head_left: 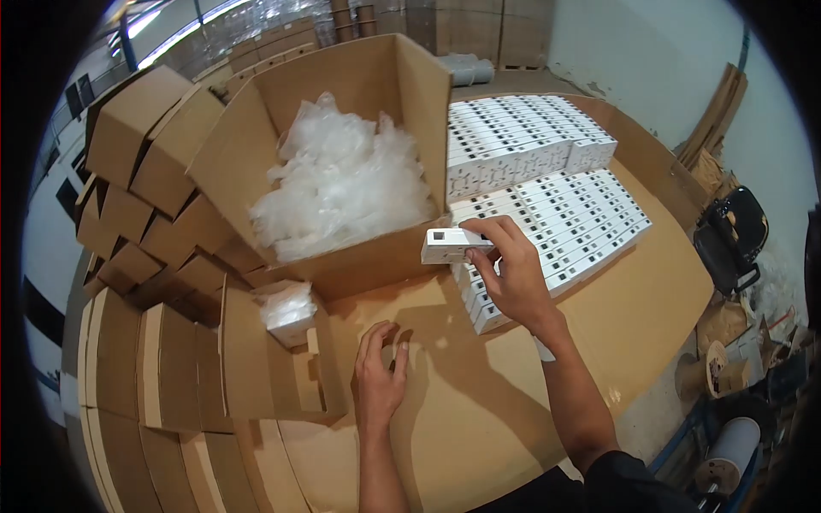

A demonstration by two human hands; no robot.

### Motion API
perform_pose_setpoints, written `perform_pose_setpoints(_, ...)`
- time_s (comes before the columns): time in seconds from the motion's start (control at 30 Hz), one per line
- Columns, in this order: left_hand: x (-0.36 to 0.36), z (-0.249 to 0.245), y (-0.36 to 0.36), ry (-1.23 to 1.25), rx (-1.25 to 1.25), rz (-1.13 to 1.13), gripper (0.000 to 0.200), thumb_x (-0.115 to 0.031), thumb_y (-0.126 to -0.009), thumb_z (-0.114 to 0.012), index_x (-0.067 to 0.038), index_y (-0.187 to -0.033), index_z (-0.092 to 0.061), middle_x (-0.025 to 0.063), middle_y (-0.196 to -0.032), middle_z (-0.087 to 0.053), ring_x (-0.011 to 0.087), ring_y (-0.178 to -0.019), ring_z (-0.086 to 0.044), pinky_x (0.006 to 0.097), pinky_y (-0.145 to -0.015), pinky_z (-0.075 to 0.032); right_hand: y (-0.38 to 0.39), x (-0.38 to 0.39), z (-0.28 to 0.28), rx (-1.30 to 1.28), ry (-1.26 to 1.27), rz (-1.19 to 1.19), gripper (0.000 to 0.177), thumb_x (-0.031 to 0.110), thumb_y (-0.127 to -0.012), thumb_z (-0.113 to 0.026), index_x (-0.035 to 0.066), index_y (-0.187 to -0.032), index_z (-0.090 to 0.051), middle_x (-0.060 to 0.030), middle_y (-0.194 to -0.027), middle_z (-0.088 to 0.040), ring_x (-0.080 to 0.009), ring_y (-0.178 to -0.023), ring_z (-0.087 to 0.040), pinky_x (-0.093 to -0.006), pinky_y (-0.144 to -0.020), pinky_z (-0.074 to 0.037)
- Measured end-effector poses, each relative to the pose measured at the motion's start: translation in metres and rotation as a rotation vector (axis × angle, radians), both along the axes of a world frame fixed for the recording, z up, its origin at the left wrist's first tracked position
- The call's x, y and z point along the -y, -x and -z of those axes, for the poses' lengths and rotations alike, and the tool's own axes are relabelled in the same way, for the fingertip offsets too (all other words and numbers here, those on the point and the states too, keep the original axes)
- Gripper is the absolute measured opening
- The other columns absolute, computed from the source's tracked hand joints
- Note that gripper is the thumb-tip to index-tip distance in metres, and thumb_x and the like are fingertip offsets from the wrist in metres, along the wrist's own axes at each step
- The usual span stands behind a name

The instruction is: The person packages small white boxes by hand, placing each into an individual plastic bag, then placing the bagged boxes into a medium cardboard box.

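Between the thumb and fingers of my right hand (pixel 513 265) is a small white box (pixel 445 246) with a dark square on its side, held above the table. Just behind it stand tight rows of similar white boxes (pixel 556 227), with a taller stack (pixel 522 141) farther back. My left hand (pixel 381 369) is low over the cardboard-covered table, fingers curved and apart, holding nothing. To its left, an open small carton (pixel 269 368) contains a white box wrapped in clear plastic (pixel 289 312).
A large open carton (pixel 342 278) full of clear plastic bags (pixel 342 184) stands behind my left hand. Brown cartons (pixel 137 214) are piled along the left. A black chair (pixel 731 235) and a wrapped roll (pixel 731 453) are on the right, beyond the table (pixel 633 333).
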State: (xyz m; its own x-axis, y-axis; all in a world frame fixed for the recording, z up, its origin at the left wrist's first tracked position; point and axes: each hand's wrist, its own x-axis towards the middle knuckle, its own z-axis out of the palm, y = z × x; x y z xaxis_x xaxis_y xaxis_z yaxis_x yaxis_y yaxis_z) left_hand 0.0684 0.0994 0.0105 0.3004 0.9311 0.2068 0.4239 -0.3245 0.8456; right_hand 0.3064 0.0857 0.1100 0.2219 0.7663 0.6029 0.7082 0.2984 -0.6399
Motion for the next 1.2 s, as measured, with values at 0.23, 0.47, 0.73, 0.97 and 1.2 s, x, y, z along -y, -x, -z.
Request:
perform_pose_setpoints(0.23,-0.008,0.01,0.005,0.135,0.395,-0.069,0.027,-0.018,-0.103,-0.057,-0.004,-0.126,-0.06,0.0083,-0.102,-0.068,0.017,-0.092,-0.066,0.031,-0.083,-0.054,0.057,0.012,0.022,-0.057,0.09,-0.115,0.037,-0.005,-0.088,-0.068,0.007,-0.123,-0.065,-0.0126,-0.109,-0.061,-0.0254,-0.079,-0.066,-0.0346,-0.065,-0.054)
perform_pose_setpoints(0.47,-0.008,0.011,0.009,0.364,0.726,-0.038,0.03,-0.03,-0.109,-0.047,-0.006,-0.124,-0.058,0.0057,-0.089,-0.066,0.0103,-0.074,-0.064,0.025,-0.064,-0.053,0.076,0.022,0.063,-0.023,0.108,-0.238,0.039,-0.008,-0.085,-0.066,0.008,-0.121,-0.067,-0.0131,-0.114,-0.061,-0.03,-0.093,-0.068,-0.0372,-0.071,-0.056)
perform_pose_setpoints(0.73,-0.015,0.023,0.015,0.414,0.667,0.028,0.035,-0.011,-0.102,-0.054,-0.006,-0.136,-0.048,0.0098,-0.101,-0.067,0.0125,-0.091,-0.064,0.0292,-0.075,-0.055,0.085,0.028,0.105,-0.526,0.184,-0.294,0.023,-0.001,-0.091,-0.065,-0.001,-0.114,-0.066,-0.0198,-0.137,-0.051,-0.0236,-0.095,-0.068,-0.031,-0.076,-0.057)
perform_pose_setpoints(0.97,-0.016,0.035,0.017,0.187,0.336,-0.022,0.046,0.001,-0.094,-0.06,-0.001,-0.139,-0.049,0.0145,-0.116,-0.067,0.0204,-0.107,-0.065,0.034,-0.092,-0.052,0.071,0.017,0.133,-0.45,0.377,-0.187,0.034,-0.003,-0.094,-0.064,-0.001,-0.123,-0.048,-0.0151,-0.117,-0.064,-0.019,-0.101,-0.068,-0.031,-0.088,-0.055)
perform_pose_setpoints(1.2,-0.009,0.019,0.01,0.1,0.174,-0.047,0.037,0.001,-0.093,-0.063,0.0,-0.129,-0.054,0.0182,-0.114,-0.07,0.0261,-0.103,-0.071,0.0382,-0.09,-0.054,0.066,0.016,0.128,-0.434,0.314,-0.205,0.047,-0.01,-0.088,-0.064,0.0,-0.13,-0.044,-0.0205,-0.116,-0.066,-0.0301,-0.109,-0.069,-0.0383,-0.095,-0.055)
